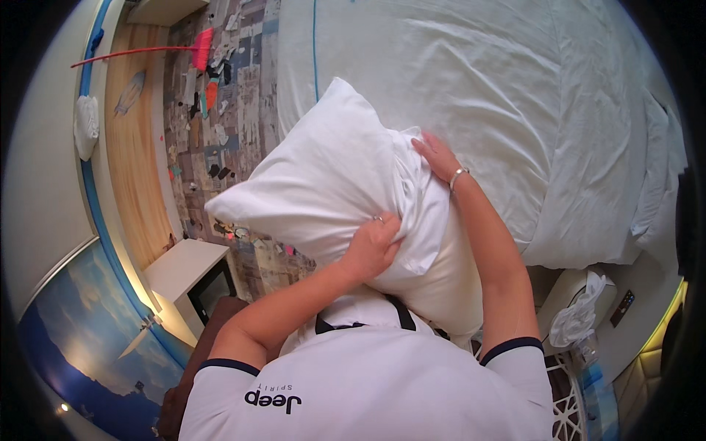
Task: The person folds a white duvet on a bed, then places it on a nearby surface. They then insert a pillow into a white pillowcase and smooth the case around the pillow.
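Note:
A white pillowcase [325, 165] covers the far part of a cream pillow [460, 275], held in front of my body. The near end of the pillow is bare below the bunched opening of the case. My left hand [372, 245], with a ring on one finger, is closed on a fold of the pillowcase near its opening. At the far right side of that opening, my right hand [438, 157] touches the gathered cloth with its fingertips. Whether it pinches the fabric is hidden. A silver bracelet [458, 179] circles the right wrist.
A bed with a wrinkled white sheet [485, 82] lies ahead. Litter and socks cover the patterned floor [248, 110] at left, near a red broom [203, 48]. A white cabinet [187, 264] stands left; crumpled white cloth [579, 311] lies right.

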A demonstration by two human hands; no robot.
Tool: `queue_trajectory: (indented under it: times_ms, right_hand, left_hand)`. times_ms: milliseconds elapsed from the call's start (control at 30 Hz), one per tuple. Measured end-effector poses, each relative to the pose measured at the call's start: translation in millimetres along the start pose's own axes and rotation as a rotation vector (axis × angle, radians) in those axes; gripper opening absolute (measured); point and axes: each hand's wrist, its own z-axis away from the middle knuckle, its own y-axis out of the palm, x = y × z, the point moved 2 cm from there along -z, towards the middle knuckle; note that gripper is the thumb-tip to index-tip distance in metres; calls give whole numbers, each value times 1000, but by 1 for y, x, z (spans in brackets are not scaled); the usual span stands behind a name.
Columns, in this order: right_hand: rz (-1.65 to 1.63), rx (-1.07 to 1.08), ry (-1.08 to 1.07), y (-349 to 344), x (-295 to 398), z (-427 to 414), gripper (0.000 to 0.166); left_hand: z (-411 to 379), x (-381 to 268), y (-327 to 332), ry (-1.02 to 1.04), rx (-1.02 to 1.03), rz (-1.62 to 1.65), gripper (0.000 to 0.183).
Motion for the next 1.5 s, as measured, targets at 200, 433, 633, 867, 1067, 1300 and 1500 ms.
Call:
queue_trajectory:
  times_ms: [200,433,633,867,1067,1300,1500]
  right_hand:
    - [174,337,165,18,71,53,50]
    - [-239,-224,142,-5,263,135,40]
    - [-66,-210,72,15,207,135,34]
    - [-476,422,275,2,199,149,35]
    - [-451,52,162,-20,228,78,40]
    - [-258,470,363,26,213,56,76]
    - [-273,634,492,42,205,50,78]
  left_hand:
    - [16,12,-32,-224,-225,-208,46]
    - [-15,14,-98,-220,-469,123,34]
    - [7,8,-57,-144,-192,389,21]
    - [-16,19,-63,-257,-484,-67,27]
    - [8,17,-55,-123,-220,-238,27]
    - [-32,11,-97,-307,-383,-635,34]
    - [-30,51,-86,-319,-126,-349,21]
